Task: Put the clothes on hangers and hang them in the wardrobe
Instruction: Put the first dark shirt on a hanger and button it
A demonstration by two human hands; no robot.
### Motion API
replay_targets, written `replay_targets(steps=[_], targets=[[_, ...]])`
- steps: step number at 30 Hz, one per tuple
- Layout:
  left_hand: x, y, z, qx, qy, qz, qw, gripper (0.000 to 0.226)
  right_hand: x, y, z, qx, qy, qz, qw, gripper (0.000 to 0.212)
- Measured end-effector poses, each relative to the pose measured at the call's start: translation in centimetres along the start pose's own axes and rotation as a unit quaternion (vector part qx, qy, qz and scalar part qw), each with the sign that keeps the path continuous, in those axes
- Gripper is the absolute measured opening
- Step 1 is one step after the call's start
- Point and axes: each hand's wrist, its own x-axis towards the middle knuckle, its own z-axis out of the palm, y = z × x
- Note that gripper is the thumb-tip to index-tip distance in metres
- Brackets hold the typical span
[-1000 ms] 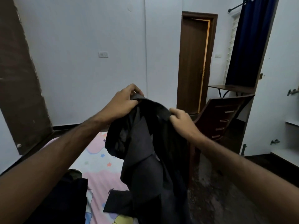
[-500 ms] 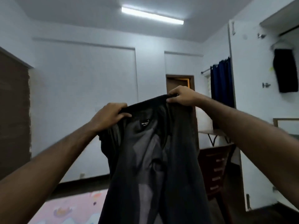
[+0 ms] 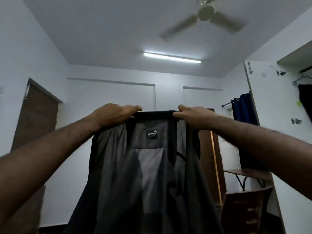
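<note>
The person holds a dark jacket point(image 3: 145, 174) up at arm's length in front of the head camera, its inner side turned toward the viewer so that the grey lining and a small black label point(image 3: 151, 134) below the collar show. The left hand point(image 3: 114, 114) grips the collar edge at its left end, fingers curled over the top of the cloth; the right hand point(image 3: 195, 115) grips the collar's right end the same way, fingers clamped on the fabric with the thumb below. The collar is stretched roughly level between the two hands, and the rest of the jacket hangs down loosely, out past the bottom of the view. At the far right the open wardrobe point(image 3: 276, 125) shows a wire hanger point(image 3: 301, 79) on its rail with a black garment point(image 3: 306, 100) below it, well apart from the jacket. Behind are white walls, a blue curtain point(image 3: 243, 107), a brown chair point(image 3: 246, 210), a lit tube light point(image 3: 172, 56) and a blurred ceiling fan point(image 3: 205, 12).
</note>
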Motion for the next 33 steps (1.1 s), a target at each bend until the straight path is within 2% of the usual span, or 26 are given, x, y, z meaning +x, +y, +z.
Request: replay_targets(steps=[3, 5, 7, 9, 12, 14, 16, 17, 18, 20, 21, 22, 24, 25, 27, 29, 31, 33], targets=[[0.4, 0.0, -1.3, 0.088, -0.082, 0.060, 0.991, 0.036, 1.8, -0.4, -1.9, 0.048, -0.025, 0.090, 0.994, 0.024], [1.0, -0.6, -1.4, 0.044, -0.122, 0.062, 0.990, 0.027, 2.8, -0.8, -2.8, 0.080, -0.067, 0.094, 0.990, 0.019], [1.1, -1.8, -1.2, -0.085, -0.154, 0.048, 0.983, 0.026, 3.3, -1.1, -2.9, 0.081, -0.110, 0.045, 0.990, 0.027], [0.9, -2.7, -1.3, -0.135, -0.165, 0.047, 0.976, 0.035, 3.0, -1.1, -3.2, 0.053, -0.128, -0.027, 0.990, 0.036], [0.5, -3.3, -1.4, -0.150, -0.181, 0.047, 0.971, 0.055, 2.3, -0.3, -3.2, -0.041, -0.067, -0.104, 0.991, 0.044], [-0.1, -3.7, -1.0, -0.150, -0.195, 0.053, 0.968, 0.070, 2.1, 0.2, -3.1, -0.076, -0.016, -0.120, 0.990, 0.036], [-0.8, -3.8, -0.6, -0.093, -0.187, 0.101, 0.973, 0.073, 1.9, -0.3, -3.1, -0.092, 0.016, -0.110, 0.990, 0.022], [-1.1, -3.7, -0.4, -0.034, -0.158, 0.148, 0.976, 0.068, 1.9, -0.7, -3.1, -0.100, 0.031, -0.106, 0.989, 0.022], [-1.3, -3.5, -0.2, 0.037, -0.116, 0.204, 0.971, 0.058, 2.0, -1.1, -3.0, -0.111, 0.044, -0.102, 0.988, 0.024], [-1.5, -2.5, -0.2, 0.171, -0.035, 0.287, 0.942, 0.024, 2.1, -2.0, -3.0, -0.138, 0.068, -0.101, 0.983, 0.023], [-1.6, -1.9, -0.5, 0.220, -0.021, 0.310, 0.925, 0.012, 2.1, -2.4, -3.1, -0.163, 0.098, -0.128, 0.973, 0.022], [-1.6, -1.5, -0.6, 0.257, -0.015, 0.328, 0.909, 0.018, 2.1, -2.6, -3.2, -0.198, 0.139, -0.185, 0.952, 0.021], [-1.8, -1.5, -0.6, 0.304, -0.015, 0.347, 0.887, 0.027, 1.7, -3.4, -3.7, -0.263, 0.197, -0.334, 0.883, 0.025], [-2.0, -1.6, -0.7, 0.316, -0.015, 0.347, 0.883, 0.028, 1.4, -4.3, -3.9, -0.274, 0.200, -0.398, 0.853, 0.029], [-2.1, -2.0, -0.7, 0.335, -0.017, 0.343, 0.877, 0.030, 0.7, -6.8, -3.3, -0.261, 0.151, -0.467, 0.831, 0.030], [-1.8, -1.5, -1.1, 0.333, -0.023, 0.350, 0.875, 0.029, 0.2, -10.0, -1.4, -0.257, 0.058, -0.478, 0.838, 0.023], [-1.5, -0.5, -0.8, 0.324, -0.050, 0.370, 0.869, 0.027, 0.4, -11.9, 0.2, -0.289, -0.033, -0.423, 0.858, 0.019], [-1.3, 0.5, -0.1, 0.299, -0.093, 0.378, 0.871, 0.026, 1.7, -11.9, 1.2, -0.286, -0.093, -0.314, 0.901, 0.020]])
